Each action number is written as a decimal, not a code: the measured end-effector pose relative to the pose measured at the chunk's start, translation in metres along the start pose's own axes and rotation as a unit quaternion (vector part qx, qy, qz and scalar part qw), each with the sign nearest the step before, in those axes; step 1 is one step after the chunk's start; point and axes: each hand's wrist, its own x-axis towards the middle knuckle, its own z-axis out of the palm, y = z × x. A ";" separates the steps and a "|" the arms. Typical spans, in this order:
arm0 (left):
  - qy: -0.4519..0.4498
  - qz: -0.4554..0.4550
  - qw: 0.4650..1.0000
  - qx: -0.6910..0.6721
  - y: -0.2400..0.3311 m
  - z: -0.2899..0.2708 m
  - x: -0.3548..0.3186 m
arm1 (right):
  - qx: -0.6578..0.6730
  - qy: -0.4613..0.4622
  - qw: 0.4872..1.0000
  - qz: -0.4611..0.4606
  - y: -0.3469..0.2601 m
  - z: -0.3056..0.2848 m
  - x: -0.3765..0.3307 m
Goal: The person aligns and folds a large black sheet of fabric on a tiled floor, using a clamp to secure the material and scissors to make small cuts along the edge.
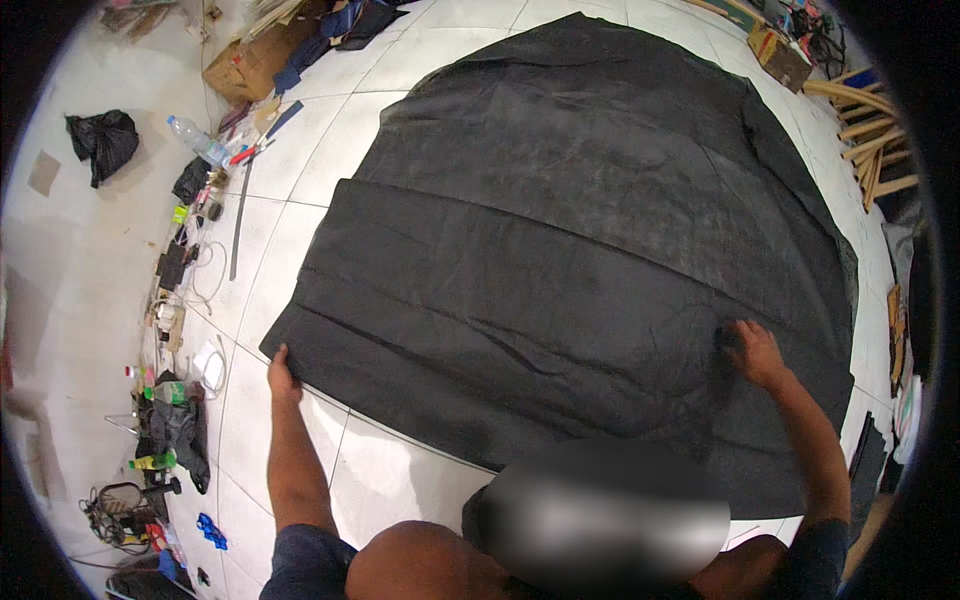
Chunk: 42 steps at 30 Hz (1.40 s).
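A large sheet of black fabric (520,270) lies spread over the tiled floor, with folds and creases running across its near half. At its near left corner my left hand (284,374) is closed on the edge, the fingers partly hidden by the cloth. Over on the right, my right hand (757,353) rests on the fabric with its fingers curled. Something dark shows at those fingertips; whether it is a small object or bunched cloth I cannot make out. My knee (425,562) is close to the sheet's near edge.
Along the left wall lie a plastic bottle (198,140), black plastic bags (103,146), cables and a green-labelled bottle (172,392). A cardboard box (258,62) stands at the far left. Curved wooden pieces (868,135) are stacked at the far right.
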 end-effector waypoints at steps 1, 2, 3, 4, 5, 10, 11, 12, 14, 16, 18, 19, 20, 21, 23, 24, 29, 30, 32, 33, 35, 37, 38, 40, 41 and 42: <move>0.029 0.008 0.999 0.032 0.013 -0.015 0.011 | 0.015 0.001 0.999 -0.030 -0.021 0.001 0.022; 0.060 0.019 0.996 0.067 0.027 -0.028 0.020 | 0.018 0.043 0.998 -0.037 -0.042 0.010 0.043; 0.069 0.038 0.994 0.073 0.028 -0.027 0.025 | 0.012 0.082 0.996 -0.036 -0.055 0.017 0.055; 0.076 0.054 0.992 0.081 0.035 -0.020 0.025 | 0.005 0.119 0.992 -0.031 -0.061 0.023 0.063; 0.127 0.045 0.986 0.094 0.034 0.014 0.014 | -0.030 0.130 0.991 -0.013 -0.058 0.024 0.064; 0.058 0.003 0.962 0.266 0.060 -0.030 0.016 | -0.014 0.085 0.996 0.023 -0.059 0.035 0.107; 0.044 -0.015 0.956 0.288 0.063 -0.034 0.016 | -0.005 0.089 0.996 0.020 -0.056 0.037 0.111; 0.043 -0.001 0.955 0.293 0.063 -0.035 0.019 | 0.005 0.093 0.995 0.017 -0.052 0.040 0.115; 0.037 0.020 0.954 0.298 0.056 -0.016 0.010 | 0.017 0.102 0.994 0.021 -0.039 0.043 0.118; 0.025 -0.020 0.949 0.314 0.060 -0.014 0.012 | 0.031 0.116 0.992 0.031 -0.030 0.049 0.118; 0.054 -0.030 0.937 0.343 0.067 -0.011 0.003 | 0.027 0.056 0.997 0.045 -0.049 0.035 0.120; 0.055 -0.025 0.928 0.368 0.073 -0.020 0.003 | 0.025 0.027 0.998 0.051 -0.059 0.027 0.120; 0.049 -0.023 0.919 0.390 0.071 -0.028 0.009 | 0.023 0.040 0.998 0.043 -0.052 0.032 0.121; 0.041 -0.020 0.910 0.411 0.069 -0.035 0.013 | 0.021 0.052 0.998 0.035 -0.046 0.037 0.121; 0.054 -0.021 0.897 0.439 0.059 -0.024 0.005 | 0.024 0.041 0.998 0.039 -0.036 0.034 0.114; 0.061 -0.021 0.889 0.453 0.054 -0.020 -0.001 | 0.031 0.017 0.998 0.045 -0.038 0.029 0.111; 0.172 0.042 0.903 0.391 0.048 -0.075 0.021 | 0.078 0.022 0.997 -0.006 -0.078 0.001 0.103; 0.208 0.091 0.906 0.359 0.037 -0.075 0.028 | 0.063 0.058 0.996 -0.029 -0.080 -0.001 0.097; 0.278 0.190 0.894 0.296 0.033 -0.074 0.028 | 0.065 0.085 0.992 -0.072 -0.088 -0.006 0.072; 0.278 0.099 0.937 0.188 0.018 -0.007 0.003 | 0.063 0.079 0.993 -0.061 -0.077 -0.023 0.031; 0.099 0.030 0.994 -0.023 0.031 -0.038 -0.011 | 0.103 0.069 0.990 -0.074 -0.063 -0.014 -0.013; -0.074 -0.042 0.995 -0.060 0.000 -0.001 -0.061 | 0.127 0.033 0.991 -0.028 -0.014 0.012 -0.082; -0.091 -0.072 0.992 -0.048 -0.013 0.017 -0.096 | 0.130 -0.009 0.990 0.048 0.008 0.027 -0.111; -0.056 -0.155 0.986 -0.008 -0.053 0.013 -0.138 | 0.139 -0.096 0.963 0.211 0.045 0.069 -0.169; -0.155 -0.181 0.969 -0.071 -0.076 0.047 -0.171 | 0.098 -0.112 0.949 0.279 0.068 0.096 -0.215; -0.136 -0.197 0.968 -0.075 -0.090 0.059 -0.193 | 0.063 -0.120 0.930 0.341 0.089 0.121 -0.253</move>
